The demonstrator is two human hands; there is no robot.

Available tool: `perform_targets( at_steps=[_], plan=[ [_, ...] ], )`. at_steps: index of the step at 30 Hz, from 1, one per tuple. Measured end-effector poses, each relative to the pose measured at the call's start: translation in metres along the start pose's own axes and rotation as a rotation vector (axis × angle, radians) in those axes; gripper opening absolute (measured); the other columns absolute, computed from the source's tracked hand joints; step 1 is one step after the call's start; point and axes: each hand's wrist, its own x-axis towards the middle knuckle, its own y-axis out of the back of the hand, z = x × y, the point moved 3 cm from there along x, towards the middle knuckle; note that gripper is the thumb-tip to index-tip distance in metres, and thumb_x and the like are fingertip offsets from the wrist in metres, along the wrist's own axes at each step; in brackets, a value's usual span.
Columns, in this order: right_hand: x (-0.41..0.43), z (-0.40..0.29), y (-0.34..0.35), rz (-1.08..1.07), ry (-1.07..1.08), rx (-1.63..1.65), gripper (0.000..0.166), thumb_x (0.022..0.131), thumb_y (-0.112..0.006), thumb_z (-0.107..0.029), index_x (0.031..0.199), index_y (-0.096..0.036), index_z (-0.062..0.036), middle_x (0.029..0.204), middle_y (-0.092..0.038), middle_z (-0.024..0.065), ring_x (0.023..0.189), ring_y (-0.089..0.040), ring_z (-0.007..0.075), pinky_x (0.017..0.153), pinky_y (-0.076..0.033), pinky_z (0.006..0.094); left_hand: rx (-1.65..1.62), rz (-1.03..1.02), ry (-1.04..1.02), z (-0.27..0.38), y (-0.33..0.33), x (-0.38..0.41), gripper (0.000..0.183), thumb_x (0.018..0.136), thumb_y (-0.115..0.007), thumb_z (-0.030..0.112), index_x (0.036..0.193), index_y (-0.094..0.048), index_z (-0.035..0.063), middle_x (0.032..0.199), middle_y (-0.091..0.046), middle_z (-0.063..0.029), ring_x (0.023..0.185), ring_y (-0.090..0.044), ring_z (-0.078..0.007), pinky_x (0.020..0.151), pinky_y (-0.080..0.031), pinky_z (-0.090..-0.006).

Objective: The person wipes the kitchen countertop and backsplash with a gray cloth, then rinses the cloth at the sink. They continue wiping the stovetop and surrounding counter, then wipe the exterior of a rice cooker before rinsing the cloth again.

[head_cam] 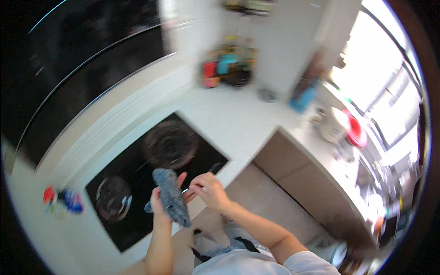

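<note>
A grey, fuzzy cloth pad lies lengthwise in my left hand, whose thumb and fingers hold it from both sides. Just right of it, my right hand pinches something small and thin with a bright edge; blur hides what it is. A small bluish rounded end pokes out left of my left hand. Both hands are over the front edge of a black glass cooktop with two round burners.
Blurred bottles stand in the counter's back corner. Along the right-hand counter are a white pot, a red bowl and a blue object. Colourful packets lie left of the cooktop. A dark range hood overhangs the upper left.
</note>
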Motion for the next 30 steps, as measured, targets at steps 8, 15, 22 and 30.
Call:
perform_targets(
  at_steps=[8,15,22,30],
  plan=[
    [-0.139,0.063,0.229,0.56,-0.597,0.067,0.013,0.081,-0.057,-0.014,0.084,-0.057,-0.0014,0.076,-0.055,0.007,0.066,-0.049,0.0133,0.061,-0.043,0.026,0.293,0.05,0.085,-0.103,-0.054,0.112,0.055,0.079,-0.04,0.043,0.109,-0.048,-0.0016,0.085,-0.056,-0.0159,0.071,-0.054,-0.0257,0.061,-0.044,-0.0379],
    [-0.338,0.137,0.439,0.939,-0.729,-0.075,0.015,0.079,-0.06,-0.016,0.08,-0.059,-0.0007,0.069,-0.056,0.0009,0.063,-0.049,0.0062,0.058,-0.043,0.0213,0.613,0.344,-0.246,-0.114,-0.01,0.241,0.036,0.083,-0.042,0.035,0.094,-0.054,0.0026,0.087,-0.058,-0.009,0.077,-0.056,-0.022,0.065,-0.047,-0.0326],
    [-0.511,0.152,0.654,1.355,-0.852,-0.366,0.013,0.078,-0.061,-0.015,0.076,-0.059,-0.0024,0.063,-0.054,-0.0021,0.057,-0.044,0.0045,0.051,-0.037,0.0193,0.467,0.459,-0.184,-0.268,0.019,0.299,0.033,0.084,-0.042,0.034,0.088,-0.053,0.0033,0.078,-0.056,-0.0091,0.067,-0.055,-0.0246,0.06,-0.046,-0.0365],
    [-0.529,0.143,0.823,1.68,-0.368,-1.135,0.006,0.08,-0.056,-0.008,0.081,-0.056,-0.002,0.075,-0.055,0.0049,0.066,-0.05,0.0158,0.058,-0.041,0.0258,0.675,0.456,-0.229,-0.356,-0.049,0.359,0.035,0.084,-0.044,0.034,0.099,-0.051,0.0029,0.087,-0.055,-0.01,0.074,-0.056,-0.0226,0.064,-0.047,-0.0355]
  ],
)
